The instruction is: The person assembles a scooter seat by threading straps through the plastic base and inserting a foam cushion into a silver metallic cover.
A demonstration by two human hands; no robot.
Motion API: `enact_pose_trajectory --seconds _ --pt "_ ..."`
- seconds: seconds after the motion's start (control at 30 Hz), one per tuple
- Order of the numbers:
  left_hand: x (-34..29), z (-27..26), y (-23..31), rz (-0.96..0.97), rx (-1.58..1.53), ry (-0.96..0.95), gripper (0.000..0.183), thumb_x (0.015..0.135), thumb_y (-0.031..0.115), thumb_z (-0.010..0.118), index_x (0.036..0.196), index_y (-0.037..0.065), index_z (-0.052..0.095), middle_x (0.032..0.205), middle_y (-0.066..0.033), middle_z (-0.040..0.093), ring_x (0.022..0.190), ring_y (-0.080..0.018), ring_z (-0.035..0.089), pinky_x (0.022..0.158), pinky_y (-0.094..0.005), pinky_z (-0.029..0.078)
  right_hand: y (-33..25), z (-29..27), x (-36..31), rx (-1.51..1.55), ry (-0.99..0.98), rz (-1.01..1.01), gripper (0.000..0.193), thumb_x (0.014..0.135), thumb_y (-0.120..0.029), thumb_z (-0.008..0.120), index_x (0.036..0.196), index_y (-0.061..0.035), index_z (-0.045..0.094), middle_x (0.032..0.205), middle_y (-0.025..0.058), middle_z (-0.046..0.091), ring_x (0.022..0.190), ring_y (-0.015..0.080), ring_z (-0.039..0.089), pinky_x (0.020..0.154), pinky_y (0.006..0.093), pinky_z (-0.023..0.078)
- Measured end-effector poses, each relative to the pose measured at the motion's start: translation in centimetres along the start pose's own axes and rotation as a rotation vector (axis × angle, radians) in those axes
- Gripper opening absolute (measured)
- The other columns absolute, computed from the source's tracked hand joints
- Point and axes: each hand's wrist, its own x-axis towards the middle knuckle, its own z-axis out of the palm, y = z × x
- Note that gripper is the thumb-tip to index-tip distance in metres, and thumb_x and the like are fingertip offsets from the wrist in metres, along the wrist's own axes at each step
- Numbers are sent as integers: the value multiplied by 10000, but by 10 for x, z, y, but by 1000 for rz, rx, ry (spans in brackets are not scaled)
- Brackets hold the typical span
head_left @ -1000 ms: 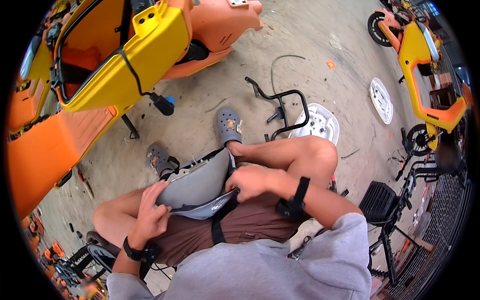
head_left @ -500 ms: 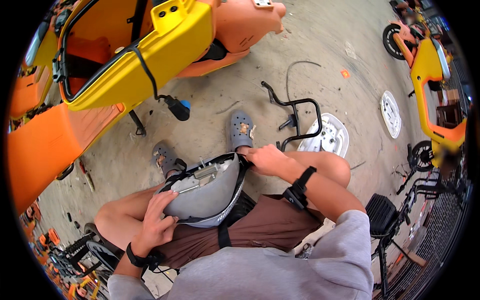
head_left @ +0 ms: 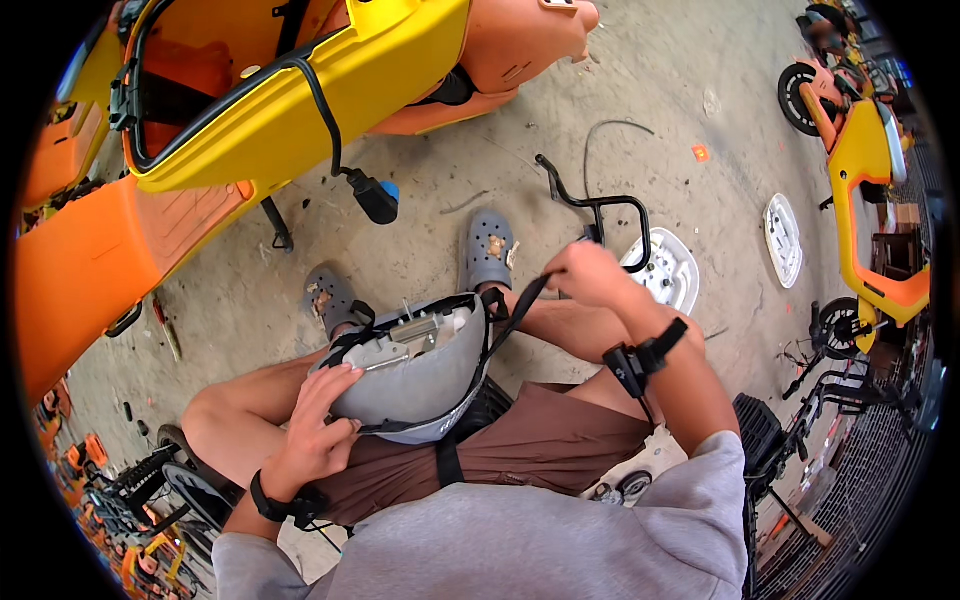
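A grey scooter seat (head_left: 405,390) lies upside down across my lap, its pale inside and a metal hinge bracket (head_left: 415,335) facing up. Black edging runs round its rim. My left hand (head_left: 322,425) grips the near left side of the seat, fingertips over the grey cover and thumb lower down. To the right of the seat, my right hand (head_left: 590,275) is closed on the end of a black strip (head_left: 515,320). That strip stretches taut from the seat's right edge up to my fingers.
A yellow and orange scooter body (head_left: 330,100) stands at the far left, a black cable and plug (head_left: 370,195) hanging off it. On the concrete floor lie a bent black tube frame (head_left: 610,205) and white seat-shaped shells (head_left: 783,240). Another scooter (head_left: 850,170) stands far right.
My right hand has moved up and right, away from the seat's edge, drawing the black strip out with it. My left hand keeps its hold on the seat.
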Motion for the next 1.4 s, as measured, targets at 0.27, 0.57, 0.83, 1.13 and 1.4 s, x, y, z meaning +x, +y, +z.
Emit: enact_pose_trajectory --seconds 0.27,0.57,0.83,1.13,1.4 --pt "7 -7 -4 -57 -45 19 236 608 -84 732 770 -15 575 1399 -290 540 1317 -487 509 1102 -620 370 -46 -92 -99 520 268 -6 283 822 0 572 1009 -8 784 787 143 737 656 173 667 610 289 510" --pt "3 -7 -1 -37 -44 14 186 624 -70 735 694 -24 569 1403 -289 531 1324 -470 502 1109 -616 360 -127 59 -83 77 512 -450 290 758 -113 772 1020 -63 660 1092 124 674 1012 354 636 901 449 506" --pt "2 -5 -1 -25 -38 39 214 599 -53 754 700 -15 569 1405 -274 532 1327 -459 499 1121 -608 351 -136 97 -93 62 319 -495 272 795 -212 813 956 -80 638 943 71 627 926 273 607 775 384 453" --pt "-2 2 -3 -12 -39 55 197 591 -55 728 705 -4 574 1400 -280 527 1338 -460 489 1134 -603 328 -125 109 -97 116 230 -615 149 910 -136 668 924 -57 543 880 105 606 881 302 602 824 391 432" --pt "-1 -5 -7 16 -30 31 175 645 -49 680 734 9 541 1446 -249 500 1357 -452 468 1142 -611 322 -140 106 -96 227 57 -461 250 881 -222 718 1045 -64 617 915 151 648 904 357 623 838 442 490"
